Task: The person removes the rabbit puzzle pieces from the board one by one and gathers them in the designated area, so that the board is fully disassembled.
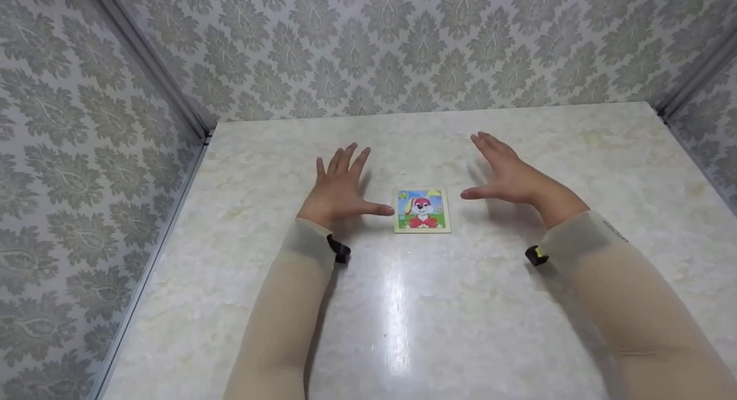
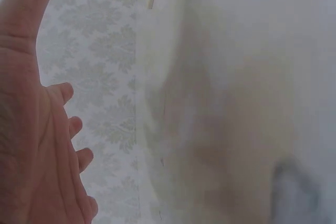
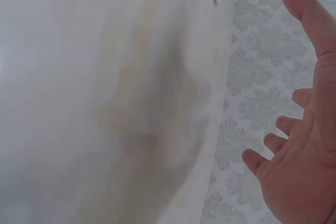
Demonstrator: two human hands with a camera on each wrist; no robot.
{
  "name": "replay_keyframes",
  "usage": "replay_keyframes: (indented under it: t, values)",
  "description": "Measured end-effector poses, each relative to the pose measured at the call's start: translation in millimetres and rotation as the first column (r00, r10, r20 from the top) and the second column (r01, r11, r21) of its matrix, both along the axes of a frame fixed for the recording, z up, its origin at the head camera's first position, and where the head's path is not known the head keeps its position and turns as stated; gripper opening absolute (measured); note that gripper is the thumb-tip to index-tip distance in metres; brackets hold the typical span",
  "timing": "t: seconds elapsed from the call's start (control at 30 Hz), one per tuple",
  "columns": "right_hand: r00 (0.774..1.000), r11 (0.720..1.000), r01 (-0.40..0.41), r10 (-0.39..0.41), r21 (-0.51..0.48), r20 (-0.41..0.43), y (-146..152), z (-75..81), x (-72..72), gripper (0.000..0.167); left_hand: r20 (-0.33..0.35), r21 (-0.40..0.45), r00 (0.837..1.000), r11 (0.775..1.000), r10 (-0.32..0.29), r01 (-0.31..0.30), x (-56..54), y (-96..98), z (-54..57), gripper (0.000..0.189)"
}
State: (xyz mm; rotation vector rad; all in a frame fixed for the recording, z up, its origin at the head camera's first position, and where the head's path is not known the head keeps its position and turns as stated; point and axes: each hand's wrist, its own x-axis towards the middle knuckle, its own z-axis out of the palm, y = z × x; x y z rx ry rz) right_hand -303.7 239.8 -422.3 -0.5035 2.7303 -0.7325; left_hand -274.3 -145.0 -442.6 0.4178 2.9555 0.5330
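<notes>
- Marbled surface (image 1: 460, 308), patterned wall (image 1: 386, 49).
- Left hand (image 1: 338, 191), right hand (image 1: 509, 178): fingers spread, gripping nothing.
- Rabbit picture board (image 1: 423, 214) between the 2 hands, nearer left.
- Step judged pre-grip; next move calls for pinching its edges.

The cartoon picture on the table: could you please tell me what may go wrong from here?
The thumb of the left grip appears very near the edge of the cartoon picture, so a small move might nudge it. It lies flat and looks thin, so lifting it may be awkward. The table looks glossy, so pushing could make it slide.
</notes>
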Motion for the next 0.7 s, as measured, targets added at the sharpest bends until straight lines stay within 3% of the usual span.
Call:
replay_keyframes:
  t: [0.2,0.43,0.7]
  values:
    - [0.999,0.999,-0.024,0.025,-0.044,0.026,-26.2,-1.0,3.0,0.121,0.018,0.041,0.999,0.998,-0.040,0.039,-0.8,10.1,-3.8,0.143]
    - [0.995,0.985,-0.053,0.066,-0.162,0.074,-52.6,-5.2,6.3,0.104,0.034,0.065,0.996,0.995,-0.077,0.075,-3.3,18.0,-12.6,0.139]
    - [0.992,0.972,-0.072,0.093,-0.225,0.084,-79.6,-10.6,10.4,0.094,0.012,0.120,0.989,0.982,-0.148,0.145,-2.8,25.8,-17.4,0.135]
